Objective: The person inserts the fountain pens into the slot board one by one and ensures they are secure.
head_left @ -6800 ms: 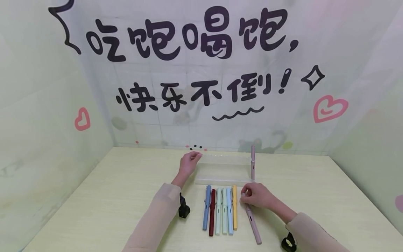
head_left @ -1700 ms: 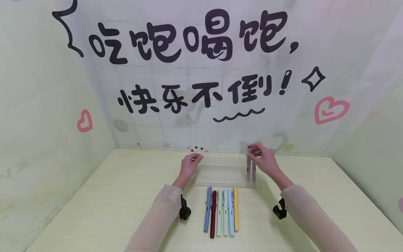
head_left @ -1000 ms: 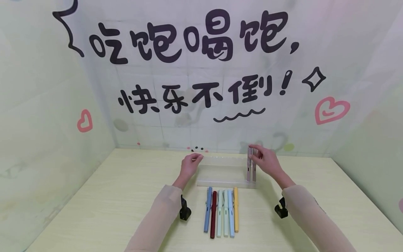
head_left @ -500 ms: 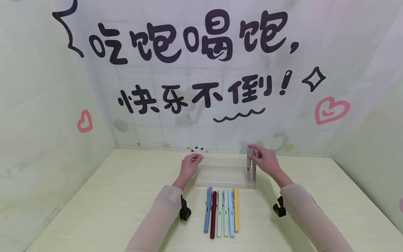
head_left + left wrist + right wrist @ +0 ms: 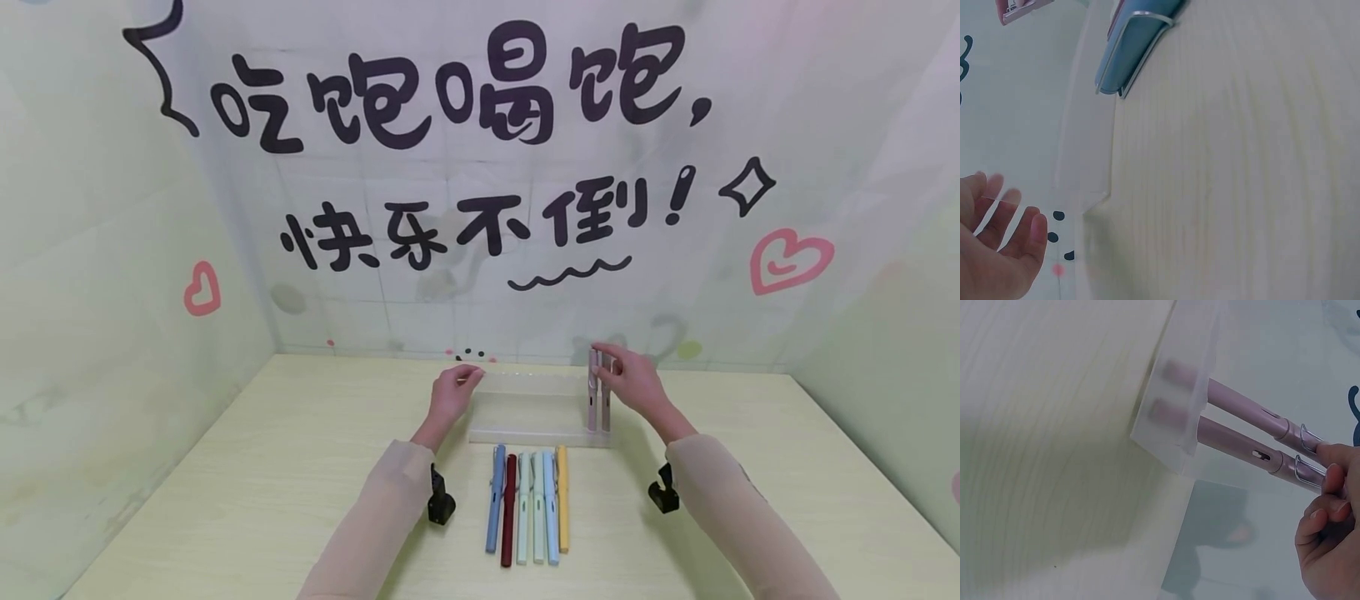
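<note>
At the back of the table is a clear pen stand [image 5: 536, 436] with a frosted base. My left hand [image 5: 452, 392] pinches its upper left corner, and the left wrist view shows fingers [image 5: 1035, 234] seen partly through the clear panel. Two pink fountain pens stand upright at the stand's right end, their lower ends inside the frosted base [image 5: 1175, 394]. My right hand [image 5: 636, 382] pinches the left pink fountain pen [image 5: 592, 404] near the top of its cap. Right beside it is the other pink fountain pen [image 5: 606, 408], its cap partly hidden by my fingers.
In front of the stand lies a row of capped pens: blue [image 5: 495, 500], dark red [image 5: 507, 512], two pale green [image 5: 537, 508], light blue [image 5: 551, 510] and yellow [image 5: 562, 500]. A printed cloth wall [image 5: 420, 317] rises close behind the stand.
Since the earliest frame, my right hand has lifted the second pink fountain pen from the table and stood it left of the first. Over the last second both hands have hardly moved.
</note>
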The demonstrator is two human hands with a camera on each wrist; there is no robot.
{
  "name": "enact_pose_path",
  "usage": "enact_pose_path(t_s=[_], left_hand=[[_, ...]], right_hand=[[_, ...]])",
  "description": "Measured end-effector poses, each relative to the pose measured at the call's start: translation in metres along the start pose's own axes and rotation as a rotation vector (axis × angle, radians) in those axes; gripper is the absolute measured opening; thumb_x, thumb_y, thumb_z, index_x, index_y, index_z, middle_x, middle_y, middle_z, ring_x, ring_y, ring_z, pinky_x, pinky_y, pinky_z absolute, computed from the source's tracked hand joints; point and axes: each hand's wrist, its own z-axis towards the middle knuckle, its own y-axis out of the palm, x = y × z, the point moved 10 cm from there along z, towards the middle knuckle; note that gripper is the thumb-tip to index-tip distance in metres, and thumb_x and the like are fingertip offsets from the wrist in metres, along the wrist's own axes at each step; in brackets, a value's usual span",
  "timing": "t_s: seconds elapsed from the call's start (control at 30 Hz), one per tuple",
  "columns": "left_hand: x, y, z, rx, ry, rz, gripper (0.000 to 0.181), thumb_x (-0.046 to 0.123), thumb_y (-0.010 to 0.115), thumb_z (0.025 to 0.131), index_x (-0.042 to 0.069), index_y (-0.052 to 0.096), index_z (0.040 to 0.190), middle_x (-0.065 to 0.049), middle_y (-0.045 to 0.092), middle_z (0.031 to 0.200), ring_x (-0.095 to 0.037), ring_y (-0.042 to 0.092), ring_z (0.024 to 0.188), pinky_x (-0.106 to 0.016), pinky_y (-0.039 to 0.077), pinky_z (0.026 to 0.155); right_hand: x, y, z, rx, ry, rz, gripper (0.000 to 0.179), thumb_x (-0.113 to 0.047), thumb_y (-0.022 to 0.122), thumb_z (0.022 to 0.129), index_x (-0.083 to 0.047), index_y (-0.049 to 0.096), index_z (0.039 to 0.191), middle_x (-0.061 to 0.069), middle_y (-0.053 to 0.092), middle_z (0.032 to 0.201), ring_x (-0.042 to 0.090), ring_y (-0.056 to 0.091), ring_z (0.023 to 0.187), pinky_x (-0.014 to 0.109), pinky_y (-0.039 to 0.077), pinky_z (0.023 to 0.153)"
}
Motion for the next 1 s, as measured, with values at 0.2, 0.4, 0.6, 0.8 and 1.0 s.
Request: enact_pose_path(t_s=[0.2,0.4,0.6,0.8,1.0], left_hand=[[0.0,0.0,-0.001,0.001,-0.004,-0.001,0.025,0.021,0.053,0.089,0.003,0.063,0.102,-0.01,0.062,0.098,-0.024,0.056,0.093,-0.034,0.047,0.078],[0.0,-0.001,-0.001,0.003,-0.013,-0.004,0.025,0.022,0.054,0.089,0.003,0.063,0.102,-0.01,0.062,0.098,-0.023,0.056,0.093,-0.034,0.047,0.077],[0.001,-0.001,-0.001,0.003,-0.01,-0.004,0.025,0.022,0.054,0.089,0.003,0.063,0.102,-0.01,0.061,0.098,-0.024,0.056,0.093,-0.034,0.047,0.077],[0.003,-0.001,-0.001,0.001,0.004,-0.006,0.025,0.021,0.054,0.089,0.002,0.063,0.101,-0.011,0.062,0.098,-0.024,0.056,0.093,-0.034,0.047,0.077],[0.002,-0.001,-0.002,-0.002,0.005,-0.006,0.025,0.021,0.053,0.089,0.001,0.063,0.102,-0.011,0.062,0.098,-0.024,0.056,0.093,-0.035,0.047,0.077]], right_hand=[[0.002,0.002,0.0,-0.013,0.013,0.005,0.037,-0.009,0.061,0.082,-0.003,0.054,0.118,0.001,0.041,0.052,0.014,0.035,0.045,0.027,0.03,0.04],[0.001,0.003,0.001,-0.015,0.019,0.013,0.037,-0.009,0.061,0.083,-0.003,0.054,0.118,0.001,0.04,0.051,0.014,0.034,0.045,0.027,0.029,0.04],[0.002,0.002,0.0,-0.008,0.02,0.021,0.04,-0.009,0.061,0.083,-0.002,0.052,0.121,0.0,0.039,0.051,0.014,0.033,0.044,0.026,0.028,0.039],[0.002,-0.005,-0.003,0.03,-0.009,0.044,0.04,-0.01,0.062,0.082,-0.002,0.051,0.121,-0.002,0.04,0.049,0.013,0.034,0.043,0.026,0.03,0.038],[0.0,-0.014,-0.008,0.051,-0.016,0.076,0.038,-0.009,0.061,0.083,-0.002,0.052,0.12,-0.001,0.046,0.054,0.016,0.041,0.047,0.028,0.036,0.042]])
